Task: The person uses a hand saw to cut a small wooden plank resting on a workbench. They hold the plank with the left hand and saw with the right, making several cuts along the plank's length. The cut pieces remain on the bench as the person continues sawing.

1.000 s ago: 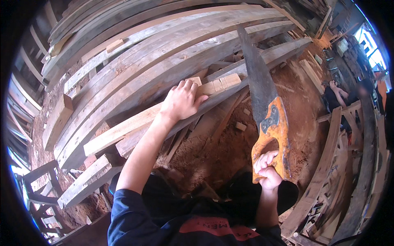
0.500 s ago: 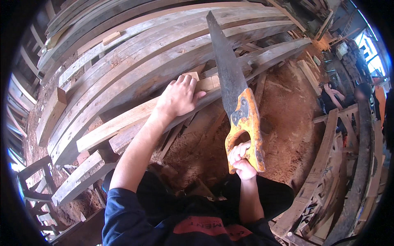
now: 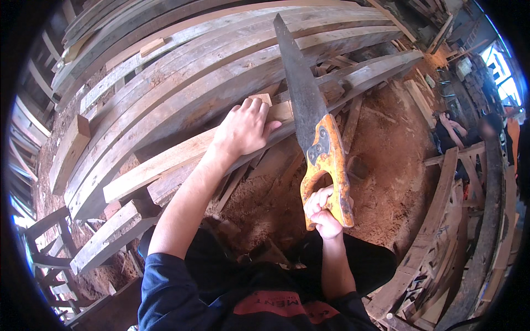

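My right hand [image 3: 323,211] is wrapped round the worn yellow-orange handle of a handsaw [image 3: 303,83]. The blade points away from me, and its toothed left edge lies across the right-hand part of a pale wooden beam [image 3: 165,170]. Over that beam's top my left hand [image 3: 247,127] is closed, fingers curled past the far side and thumb on the near side, just left of the blade. A darker, rougher beam [image 3: 171,187] lies under the pale one. How deep any cut goes cannot be seen.
Long stacked beams [image 3: 221,71] fill the far side. A short timber stub [image 3: 113,237] stands near my left arm. Reddish sawdust [image 3: 381,160] covers the ground. At the right are a lumber pile [image 3: 436,243] and another person [image 3: 455,129].
The handsaw and my right hand have shifted slightly away from me and to the left. My left hand keeps its place on the pale beam.
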A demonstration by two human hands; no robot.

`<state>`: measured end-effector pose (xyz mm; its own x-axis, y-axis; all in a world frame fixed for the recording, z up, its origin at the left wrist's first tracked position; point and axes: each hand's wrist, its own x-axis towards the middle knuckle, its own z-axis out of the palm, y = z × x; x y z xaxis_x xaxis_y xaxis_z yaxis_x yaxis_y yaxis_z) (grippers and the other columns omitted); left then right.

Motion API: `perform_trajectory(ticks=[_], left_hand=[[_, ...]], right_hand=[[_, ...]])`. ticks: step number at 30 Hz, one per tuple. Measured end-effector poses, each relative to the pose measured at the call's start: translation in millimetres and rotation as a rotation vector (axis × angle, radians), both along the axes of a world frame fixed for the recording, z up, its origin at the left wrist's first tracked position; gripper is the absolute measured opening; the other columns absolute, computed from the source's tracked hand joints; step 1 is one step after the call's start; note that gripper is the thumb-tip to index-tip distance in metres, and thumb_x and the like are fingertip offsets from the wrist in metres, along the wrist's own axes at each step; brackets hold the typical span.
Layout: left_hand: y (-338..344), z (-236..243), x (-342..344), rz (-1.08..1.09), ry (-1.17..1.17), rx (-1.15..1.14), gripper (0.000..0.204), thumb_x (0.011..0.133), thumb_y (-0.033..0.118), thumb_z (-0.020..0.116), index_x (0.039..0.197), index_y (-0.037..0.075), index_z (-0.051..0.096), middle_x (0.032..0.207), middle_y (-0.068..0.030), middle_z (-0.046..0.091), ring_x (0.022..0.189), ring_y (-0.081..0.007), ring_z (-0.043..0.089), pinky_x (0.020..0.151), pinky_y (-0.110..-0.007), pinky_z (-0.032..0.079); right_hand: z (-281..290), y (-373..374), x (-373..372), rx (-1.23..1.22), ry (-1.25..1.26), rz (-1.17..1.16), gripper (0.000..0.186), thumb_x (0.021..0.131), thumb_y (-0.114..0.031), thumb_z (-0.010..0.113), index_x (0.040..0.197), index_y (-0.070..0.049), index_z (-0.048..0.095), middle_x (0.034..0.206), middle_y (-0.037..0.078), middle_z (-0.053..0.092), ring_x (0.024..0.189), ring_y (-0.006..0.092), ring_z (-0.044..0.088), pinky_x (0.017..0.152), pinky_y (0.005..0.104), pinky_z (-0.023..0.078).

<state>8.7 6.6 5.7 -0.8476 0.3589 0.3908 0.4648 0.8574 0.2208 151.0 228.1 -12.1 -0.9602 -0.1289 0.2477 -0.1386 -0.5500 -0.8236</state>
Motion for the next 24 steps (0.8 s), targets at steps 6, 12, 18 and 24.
perform_trajectory(ticks=[6, 12, 18, 24], left_hand=[[0.3, -0.7, -0.7, -0.004, -0.008, 0.009, 0.042, 0.093, 0.038, 0.056, 0.096, -0.004, 0.054, 0.096, -0.0214, 0.059, 0.094, -0.0363, 0.06, 0.081, -0.044, 0.051], [1.4, 1.3, 1.5, -0.002, -0.001, 0.017, 0.043, 0.093, 0.038, 0.055, 0.096, -0.004, 0.054, 0.095, -0.0214, 0.059, 0.094, -0.0365, 0.06, 0.08, -0.044, 0.051], [-0.6, 0.9, 1.0, 0.002, -0.004, -0.009, 0.045, 0.094, 0.04, 0.053, 0.097, -0.005, 0.054, 0.096, -0.0213, 0.059, 0.094, -0.0358, 0.061, 0.08, -0.044, 0.052], [1.3, -0.5, 2.2, 0.033, 0.021, -0.077, 0.05, 0.096, 0.045, 0.048, 0.098, -0.004, 0.055, 0.097, -0.0208, 0.059, 0.095, -0.0339, 0.061, 0.08, -0.043, 0.052]], right_hand=[[-2.0, -0.7, 0.8, 0.003, 0.015, -0.019, 0.034, 0.06, 0.017, 0.056, 0.09, 0.001, 0.052, 0.072, 0.006, 0.05, 0.063, 0.0141, 0.053, 0.055, 0.0288, 0.046], [3.6, 0.1, 0.5, 0.137, 0.054, -0.015, 0.031, 0.061, 0.016, 0.056, 0.089, 0.002, 0.053, 0.073, 0.005, 0.053, 0.063, 0.0133, 0.055, 0.055, 0.026, 0.047], [17.2, -2.6, 0.9, 0.156, -0.015, -0.055, 0.029, 0.062, 0.014, 0.056, 0.087, 0.0, 0.052, 0.073, 0.005, 0.053, 0.062, 0.0125, 0.054, 0.054, 0.0257, 0.046], [14.8, 1.4, 1.9, 0.111, -0.098, -0.061, 0.028, 0.064, 0.013, 0.057, 0.087, -0.001, 0.052, 0.071, 0.005, 0.053, 0.061, 0.0119, 0.053, 0.053, 0.0253, 0.045]])
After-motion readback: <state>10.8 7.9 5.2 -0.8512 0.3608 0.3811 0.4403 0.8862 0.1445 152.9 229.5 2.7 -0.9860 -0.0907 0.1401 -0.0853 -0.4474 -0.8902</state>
